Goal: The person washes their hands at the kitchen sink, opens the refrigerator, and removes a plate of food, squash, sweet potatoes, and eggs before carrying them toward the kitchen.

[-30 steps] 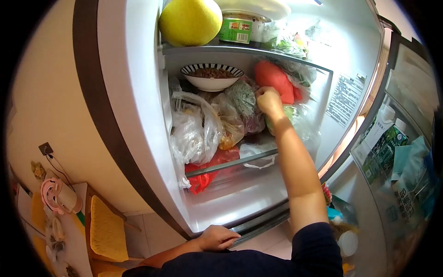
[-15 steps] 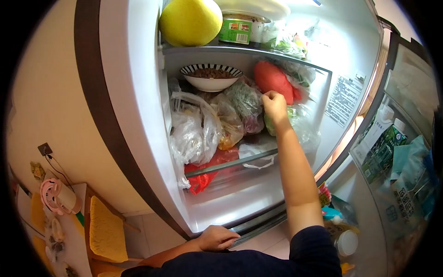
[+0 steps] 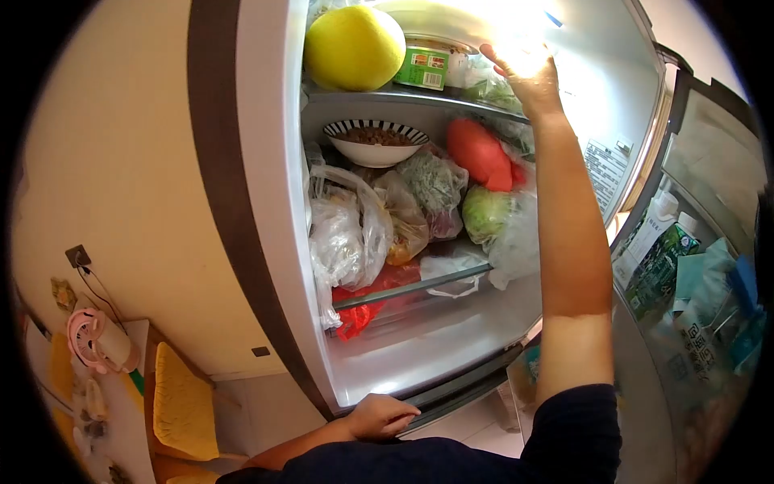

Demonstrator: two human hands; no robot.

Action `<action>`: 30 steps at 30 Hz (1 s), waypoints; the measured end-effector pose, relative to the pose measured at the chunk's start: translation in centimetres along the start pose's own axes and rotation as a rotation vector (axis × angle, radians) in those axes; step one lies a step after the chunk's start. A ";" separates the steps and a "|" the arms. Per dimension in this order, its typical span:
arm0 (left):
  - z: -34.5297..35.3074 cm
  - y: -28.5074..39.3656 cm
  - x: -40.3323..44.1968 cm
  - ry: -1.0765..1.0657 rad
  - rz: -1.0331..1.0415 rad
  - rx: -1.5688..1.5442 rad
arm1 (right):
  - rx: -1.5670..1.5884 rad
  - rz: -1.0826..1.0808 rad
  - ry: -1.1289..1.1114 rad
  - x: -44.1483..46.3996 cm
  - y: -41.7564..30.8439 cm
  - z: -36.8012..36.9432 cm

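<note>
My right hand (image 3: 532, 77) is raised at the upper shelf under the bright light, fingers apart, in front of a bag of greens (image 3: 493, 87). Glare washes out part of its fingers. My left hand (image 3: 382, 417) rests at the fridge's lower front edge, its fingers curled together; whether it grips anything is hidden. A yellow round fruit (image 3: 355, 48) and a green-labelled tub (image 3: 423, 68) sit on the upper shelf. Below are a striped bowl of brown food (image 3: 376, 143), a red bag (image 3: 482, 155) and a bagged green vegetable (image 3: 486, 214).
Several clear plastic bags (image 3: 343, 234) fill the lower shelf's left side, with a red bag beneath. The open fridge door (image 3: 685, 173) holds cartons (image 3: 661, 258) at the right. A yellow chair (image 3: 181, 403) and a table with a pink fan stand at the lower left.
My right hand has moved up from beside the red bag to the upper shelf, and its fingers have opened. The view has shifted slightly. My left hand has stayed in place.
</note>
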State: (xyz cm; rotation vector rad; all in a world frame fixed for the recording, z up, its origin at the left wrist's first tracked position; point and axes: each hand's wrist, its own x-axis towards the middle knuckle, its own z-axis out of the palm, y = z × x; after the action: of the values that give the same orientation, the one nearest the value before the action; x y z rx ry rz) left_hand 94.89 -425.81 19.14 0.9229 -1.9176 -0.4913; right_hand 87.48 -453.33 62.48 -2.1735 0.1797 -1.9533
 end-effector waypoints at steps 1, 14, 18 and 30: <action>0.1 -0.1 -0.1 0.002 -0.014 -0.013 | -0.148 -0.145 -0.013 0.5 1.1 0.0; 0.3 -0.8 -0.4 -0.093 -0.057 0.027 | -0.501 -0.328 -0.041 0.9 -0.2 -0.4; 0.5 -0.8 -0.5 -0.092 -0.070 0.060 | -0.583 -0.212 -0.061 0.7 -0.3 -0.4; 0.5 -0.4 -0.7 -0.084 -0.121 0.094 | -0.731 -0.356 -0.097 1.6 -1.0 -0.9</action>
State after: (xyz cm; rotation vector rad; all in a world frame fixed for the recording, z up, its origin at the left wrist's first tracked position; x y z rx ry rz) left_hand 94.78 -425.52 18.25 1.0995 -1.9823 -0.5207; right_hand 86.73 -452.77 64.38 -2.9150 0.6122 -2.1975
